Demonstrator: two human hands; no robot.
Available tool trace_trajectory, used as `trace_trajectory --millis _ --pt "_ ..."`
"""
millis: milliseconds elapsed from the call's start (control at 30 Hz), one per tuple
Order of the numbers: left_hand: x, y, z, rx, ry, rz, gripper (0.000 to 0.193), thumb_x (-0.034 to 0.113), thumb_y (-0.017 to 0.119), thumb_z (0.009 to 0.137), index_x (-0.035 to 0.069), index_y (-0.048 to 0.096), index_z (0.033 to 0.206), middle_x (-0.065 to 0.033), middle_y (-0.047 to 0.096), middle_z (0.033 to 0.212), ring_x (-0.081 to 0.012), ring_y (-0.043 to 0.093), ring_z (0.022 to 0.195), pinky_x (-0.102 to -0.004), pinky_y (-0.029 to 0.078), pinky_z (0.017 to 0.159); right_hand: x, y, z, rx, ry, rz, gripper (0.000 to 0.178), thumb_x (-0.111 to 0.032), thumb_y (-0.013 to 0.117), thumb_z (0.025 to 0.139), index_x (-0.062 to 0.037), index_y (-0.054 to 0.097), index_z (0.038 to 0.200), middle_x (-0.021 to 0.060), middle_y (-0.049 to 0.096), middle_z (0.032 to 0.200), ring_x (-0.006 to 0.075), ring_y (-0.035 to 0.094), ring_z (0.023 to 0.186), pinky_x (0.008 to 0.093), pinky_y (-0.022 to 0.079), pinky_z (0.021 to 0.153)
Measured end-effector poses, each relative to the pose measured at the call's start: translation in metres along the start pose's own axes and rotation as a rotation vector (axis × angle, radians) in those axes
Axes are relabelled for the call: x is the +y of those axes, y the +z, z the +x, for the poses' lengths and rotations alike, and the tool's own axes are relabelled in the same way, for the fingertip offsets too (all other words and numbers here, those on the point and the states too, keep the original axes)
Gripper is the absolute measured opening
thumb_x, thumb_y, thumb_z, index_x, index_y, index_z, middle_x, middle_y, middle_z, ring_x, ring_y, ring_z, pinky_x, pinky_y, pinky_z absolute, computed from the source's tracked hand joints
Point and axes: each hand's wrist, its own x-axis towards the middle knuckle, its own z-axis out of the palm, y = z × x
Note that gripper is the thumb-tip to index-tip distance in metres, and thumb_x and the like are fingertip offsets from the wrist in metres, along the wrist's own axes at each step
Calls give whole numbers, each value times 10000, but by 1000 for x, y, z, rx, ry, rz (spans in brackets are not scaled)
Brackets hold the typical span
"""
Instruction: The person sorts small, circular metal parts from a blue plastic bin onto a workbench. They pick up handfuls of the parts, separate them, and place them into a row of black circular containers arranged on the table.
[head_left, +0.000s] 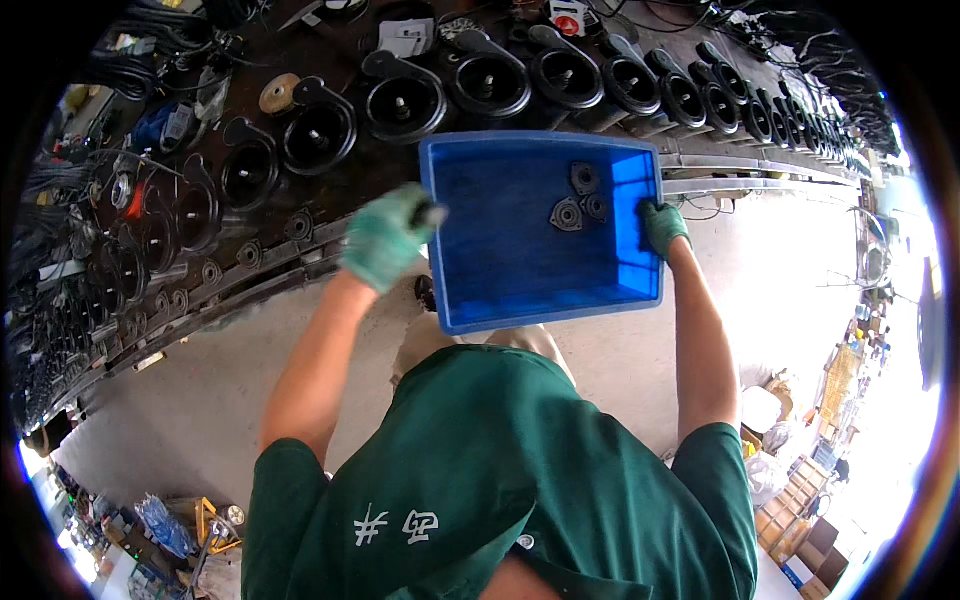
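A blue plastic bin [548, 318] is in front of my body, beside the bench edge. My right hand [663, 228], in a green glove, grips its right wall with the fingers over the side. Inside, toward the far right, lie three dark grey metal flanges [567, 214] with round centres. My left hand [385, 238], also gloved in green, is at the bin's left wall, outside it and blurred by motion. Its fingers are closed round a small dark grey part [431, 215], whose exact shape is smeared.
Along the dark bench [370, 160] stands a curved row of black round housings [403, 103], each with a centre shaft. Several similar flanges [299, 225] lie along the bench's near edge at left. A tan disc [279, 94] sits behind. Boxes [800, 500] are stacked at lower right.
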Motion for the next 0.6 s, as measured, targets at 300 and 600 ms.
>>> trace_trajectory --millis 300,600 --pt "100 185 127 -335 282 326 426 199 641 890 62 604 1291 -205 591 1324 -389 575 1209 -446 478 1030 -24 -13 -9 -24 -90 -130 559 -511 518 938 1 715 1044 273 703 987 440 677 962 504 524 835" --pt "45 285 197 -376 436 832 335 194 651 841 85 666 1157 -184 610 1273 -349 614 1153 -456 509 982 -25 -25 -36 -86 -135 24 441 -429 516 903 -105 733 1109 194 696 1145 397 656 1082 467 531 923"
